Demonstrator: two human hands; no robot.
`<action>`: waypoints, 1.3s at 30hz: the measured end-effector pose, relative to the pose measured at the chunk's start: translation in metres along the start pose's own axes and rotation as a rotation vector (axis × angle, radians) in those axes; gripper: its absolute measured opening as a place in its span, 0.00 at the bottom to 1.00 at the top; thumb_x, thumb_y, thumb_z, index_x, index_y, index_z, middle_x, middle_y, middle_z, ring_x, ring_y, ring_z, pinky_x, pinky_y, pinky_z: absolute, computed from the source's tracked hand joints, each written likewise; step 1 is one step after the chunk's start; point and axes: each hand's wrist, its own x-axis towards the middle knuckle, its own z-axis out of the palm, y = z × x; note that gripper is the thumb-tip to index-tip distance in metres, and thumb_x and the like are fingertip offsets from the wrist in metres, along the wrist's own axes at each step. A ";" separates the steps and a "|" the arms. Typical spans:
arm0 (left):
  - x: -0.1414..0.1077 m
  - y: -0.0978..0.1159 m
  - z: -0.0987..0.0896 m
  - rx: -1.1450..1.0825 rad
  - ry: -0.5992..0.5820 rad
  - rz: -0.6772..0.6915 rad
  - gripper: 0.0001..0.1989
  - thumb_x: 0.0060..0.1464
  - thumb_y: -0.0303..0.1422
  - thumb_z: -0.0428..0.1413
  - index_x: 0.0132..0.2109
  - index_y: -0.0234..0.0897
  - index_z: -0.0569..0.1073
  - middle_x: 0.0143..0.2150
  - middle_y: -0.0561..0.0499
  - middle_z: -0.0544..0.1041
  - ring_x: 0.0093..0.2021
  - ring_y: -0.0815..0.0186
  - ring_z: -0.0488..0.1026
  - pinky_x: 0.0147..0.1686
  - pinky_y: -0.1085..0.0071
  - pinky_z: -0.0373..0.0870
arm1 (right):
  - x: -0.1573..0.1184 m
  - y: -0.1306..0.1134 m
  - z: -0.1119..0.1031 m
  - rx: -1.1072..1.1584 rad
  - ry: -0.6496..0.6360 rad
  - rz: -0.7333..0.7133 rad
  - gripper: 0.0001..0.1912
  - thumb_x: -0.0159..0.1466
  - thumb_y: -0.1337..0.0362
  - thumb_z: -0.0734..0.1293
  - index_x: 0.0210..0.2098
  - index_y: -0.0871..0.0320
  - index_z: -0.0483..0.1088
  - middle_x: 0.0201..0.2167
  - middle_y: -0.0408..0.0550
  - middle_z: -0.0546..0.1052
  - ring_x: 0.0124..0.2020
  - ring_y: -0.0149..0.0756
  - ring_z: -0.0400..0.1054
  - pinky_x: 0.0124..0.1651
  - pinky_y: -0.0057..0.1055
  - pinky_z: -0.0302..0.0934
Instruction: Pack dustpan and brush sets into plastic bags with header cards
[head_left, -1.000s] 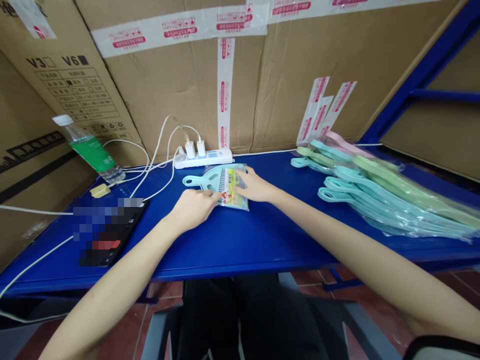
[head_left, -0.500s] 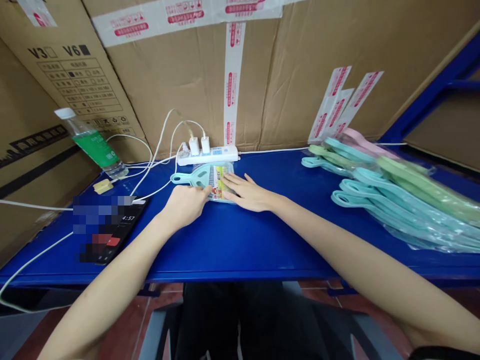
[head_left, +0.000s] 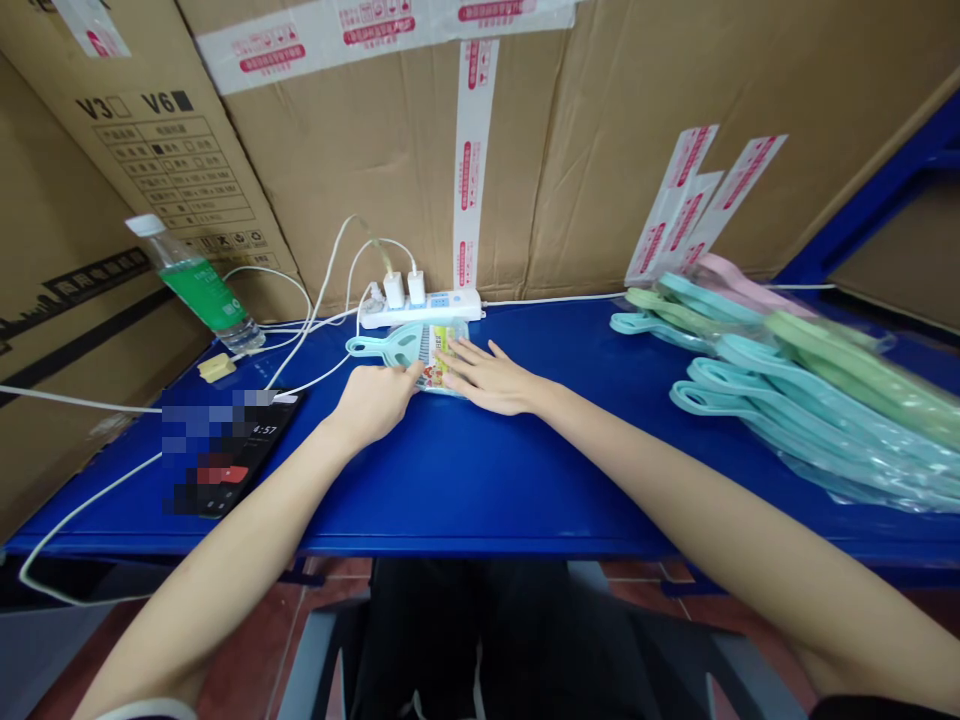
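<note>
A small light-blue dustpan and brush set (head_left: 409, 347) in a clear bag with a printed label lies on the blue table, its looped handle pointing left. My left hand (head_left: 375, 400) is at its near edge, fingers curled in, with the thumb and index fingertip on the bag. From the right, my right hand (head_left: 491, 378) rests flat over the bag's right end, fingers spread, covering part of the label.
Several bagged sets with light-blue handles (head_left: 750, 400) and green ones pile up at the right. A white power strip (head_left: 439, 305) with chargers and cables sits behind the bag. A water bottle (head_left: 206, 295) and a phone (head_left: 251, 455) are at the left, against cardboard boxes (head_left: 375, 150).
The camera view has shifted a little, so the scene sits slightly further right. Both hands keep nearly the same hold on the bag; the right fingers have slid slightly left over the label.
</note>
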 end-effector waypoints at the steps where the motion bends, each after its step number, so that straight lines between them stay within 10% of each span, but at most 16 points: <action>1: 0.000 0.000 0.000 0.001 0.003 -0.001 0.14 0.64 0.30 0.46 0.53 0.32 0.71 0.34 0.40 0.80 0.37 0.51 0.80 0.34 0.63 0.74 | 0.000 0.001 0.001 -0.002 0.013 -0.002 0.36 0.69 0.43 0.48 0.72 0.52 0.48 0.73 0.50 0.45 0.73 0.47 0.35 0.70 0.56 0.32; 19: -0.007 0.008 -0.008 0.009 0.068 0.047 0.18 0.67 0.41 0.43 0.51 0.32 0.68 0.33 0.41 0.80 0.32 0.53 0.79 0.29 0.66 0.68 | -0.016 -0.012 -0.024 -0.214 0.245 0.169 0.25 0.72 0.61 0.50 0.63 0.60 0.63 0.59 0.57 0.73 0.59 0.50 0.66 0.60 0.49 0.57; 27: -0.009 0.011 -0.001 -0.178 0.048 0.507 0.17 0.67 0.34 0.44 0.33 0.36 0.72 0.27 0.49 0.77 0.26 0.65 0.74 0.27 0.71 0.63 | -0.024 -0.002 -0.035 -0.338 0.100 0.388 0.21 0.70 0.62 0.53 0.47 0.56 0.76 0.42 0.59 0.81 0.46 0.52 0.75 0.45 0.44 0.65; 39: -0.007 0.010 0.002 -0.155 -0.007 0.464 0.19 0.69 0.35 0.43 0.34 0.34 0.73 0.29 0.47 0.79 0.29 0.63 0.77 0.28 0.70 0.63 | -0.038 -0.019 -0.034 -0.413 -0.139 0.402 0.19 0.66 0.67 0.57 0.43 0.59 0.79 0.42 0.65 0.80 0.45 0.55 0.76 0.41 0.46 0.68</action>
